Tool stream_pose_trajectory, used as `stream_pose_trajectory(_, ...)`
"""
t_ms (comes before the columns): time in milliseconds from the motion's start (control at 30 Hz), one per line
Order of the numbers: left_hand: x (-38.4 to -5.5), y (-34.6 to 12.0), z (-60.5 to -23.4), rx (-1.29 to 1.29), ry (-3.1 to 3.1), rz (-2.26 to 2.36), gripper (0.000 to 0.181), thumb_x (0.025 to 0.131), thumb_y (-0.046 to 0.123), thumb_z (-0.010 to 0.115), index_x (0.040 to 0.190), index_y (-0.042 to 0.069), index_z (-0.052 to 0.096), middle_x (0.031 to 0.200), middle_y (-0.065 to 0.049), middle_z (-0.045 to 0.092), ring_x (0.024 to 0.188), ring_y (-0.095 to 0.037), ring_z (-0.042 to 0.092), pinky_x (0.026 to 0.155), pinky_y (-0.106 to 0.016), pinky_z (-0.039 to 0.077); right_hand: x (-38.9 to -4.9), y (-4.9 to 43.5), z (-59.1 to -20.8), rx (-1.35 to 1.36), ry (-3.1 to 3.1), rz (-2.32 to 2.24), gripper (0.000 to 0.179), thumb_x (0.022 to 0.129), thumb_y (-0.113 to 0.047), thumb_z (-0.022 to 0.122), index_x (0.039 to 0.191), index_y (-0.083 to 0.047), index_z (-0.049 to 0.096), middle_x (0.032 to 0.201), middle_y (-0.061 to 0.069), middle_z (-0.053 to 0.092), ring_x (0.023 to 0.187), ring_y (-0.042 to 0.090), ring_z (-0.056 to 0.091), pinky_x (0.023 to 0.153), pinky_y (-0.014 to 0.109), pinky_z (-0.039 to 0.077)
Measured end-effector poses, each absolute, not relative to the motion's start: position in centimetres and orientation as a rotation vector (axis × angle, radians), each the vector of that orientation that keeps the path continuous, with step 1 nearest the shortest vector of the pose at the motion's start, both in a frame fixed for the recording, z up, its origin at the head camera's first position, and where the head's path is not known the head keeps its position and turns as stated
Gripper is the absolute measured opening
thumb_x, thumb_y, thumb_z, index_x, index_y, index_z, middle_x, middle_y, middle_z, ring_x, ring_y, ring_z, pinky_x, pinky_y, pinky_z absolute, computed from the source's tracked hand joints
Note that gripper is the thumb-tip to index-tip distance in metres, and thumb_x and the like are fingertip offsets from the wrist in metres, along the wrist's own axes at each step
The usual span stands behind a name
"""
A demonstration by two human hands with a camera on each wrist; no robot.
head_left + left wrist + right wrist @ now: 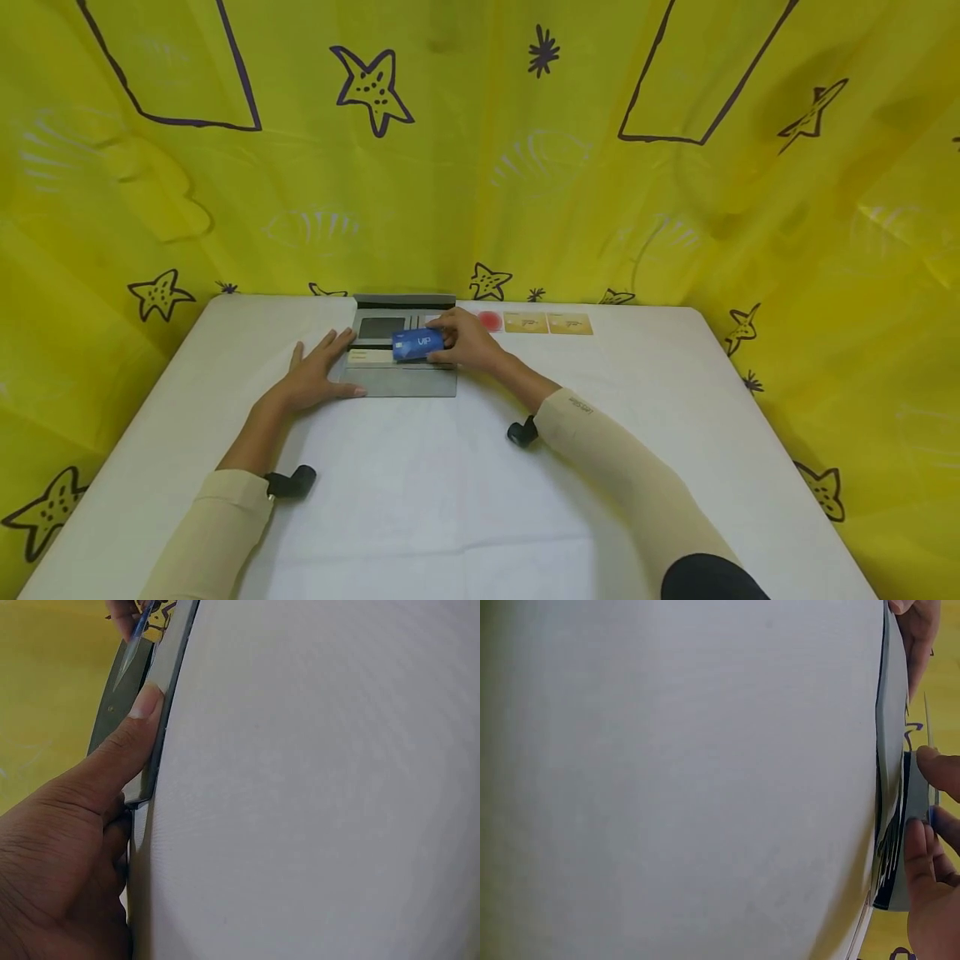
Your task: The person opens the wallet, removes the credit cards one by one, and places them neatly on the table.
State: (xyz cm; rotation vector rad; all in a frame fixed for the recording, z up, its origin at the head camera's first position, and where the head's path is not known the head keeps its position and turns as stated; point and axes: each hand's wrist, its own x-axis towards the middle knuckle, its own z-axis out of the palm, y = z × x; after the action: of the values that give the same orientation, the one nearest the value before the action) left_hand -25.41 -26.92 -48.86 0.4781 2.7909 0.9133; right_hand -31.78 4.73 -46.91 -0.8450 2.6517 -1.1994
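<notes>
A grey folding wallet [408,384] lies spread at the back of the table, with a dark window and card slots in its upper half. A cream strip [367,356] shows across its middle. My right hand [471,340] pinches a blue card marked VIP [417,343] between thumb and fingers, over the wallet's middle. In the right wrist view the card is nearly edge-on. My left hand [311,377] rests at the wallet's left side, fingers spread, with its thumb [142,709] on the front part near the edge.
To the right of the wallet lie a card with a red disc [490,321] and two gold cards [525,323] in a row. A white cloth covers the table [420,500]. Behind it hangs a yellow curtain [465,167] with starfish drawings.
</notes>
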Motion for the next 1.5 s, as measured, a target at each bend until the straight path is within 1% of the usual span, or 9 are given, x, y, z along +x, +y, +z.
stream_pose_trajectory(200,-25.5,-27.0,-48.9,0.494,2.797,0.915,0.108,0.087,0.042,0.085,0.166,0.002,0.024,0.171,-0.025,0.019,0.158,-0.047,0.005,0.119,-0.069,-0.016,-31.6,5.2,-47.0,-0.844,2.66,-1.207,0.053,0.083,-0.009,0.091,0.132,-0.001,0.072,0.115,0.013,0.061,0.096,0.024,0.06,0.083,0.025,0.056)
stream_pose_trajectory(533,-25.4,-26.8,-49.1,0.487,2.793,0.911,0.108,0.087,0.043,0.085,0.166,0.003,0.024,0.171,-0.025,0.018,0.158,-0.047,0.005,0.118,-0.068,-0.017,-31.2,6.5,-47.2,-0.791,2.632,-1.264,0.055,0.084,-0.008,0.089,0.135,-0.003,0.07,0.124,0.015,0.06,0.101,0.025,0.059,0.085,0.027,0.058)
stream_pose_trajectory(867,-25.4,-26.8,-48.9,0.488,2.792,0.913,0.108,0.087,0.042,0.085,0.166,0.002,0.024,0.171,-0.025,0.018,0.158,-0.047,0.005,0.118,-0.069,-0.017,-30.7,7.7,-47.0,-0.818,2.694,-1.185,0.055,0.083,-0.012,0.09,0.133,-0.002,0.071,0.123,0.014,0.062,0.101,0.024,0.057,0.088,0.03,0.053)
stream_pose_trajectory(1200,-25.3,-26.8,-48.8,0.487,2.792,0.913,0.108,0.087,0.042,0.086,0.165,0.002,0.024,0.171,-0.026,0.019,0.158,-0.047,0.006,0.118,-0.069,-0.016,-30.5,8.7,-47.0,-0.86,2.732,-1.176,0.053,0.082,-0.013,0.091,0.131,-0.002,0.073,0.121,0.014,0.064,0.094,0.022,0.058,0.082,0.03,0.052)
stream_pose_trajectory(1367,-25.3,-26.8,-48.8,0.494,2.796,0.916,0.108,0.086,0.042,0.085,0.165,0.002,0.024,0.171,-0.026,0.019,0.158,-0.047,0.006,0.118,-0.07,-0.016,-30.6,9.3,-46.9,-0.854,2.762,-1.159,0.053,0.082,-0.015,0.091,0.13,-0.004,0.073,0.124,0.013,0.064,0.095,0.022,0.057,0.082,0.031,0.051)
stream_pose_trajectory(1500,-25.3,-26.8,-48.7,0.488,2.795,0.913,0.109,0.086,0.043,0.086,0.165,0.002,0.024,0.171,-0.026,0.019,0.158,-0.047,0.006,0.118,-0.069,-0.016,-30.6,9.9,-46.9,-0.827,2.76,-1.158,0.054,0.082,-0.014,0.091,0.132,-0.005,0.072,0.124,0.013,0.063,0.095,0.023,0.057,0.082,0.031,0.051)
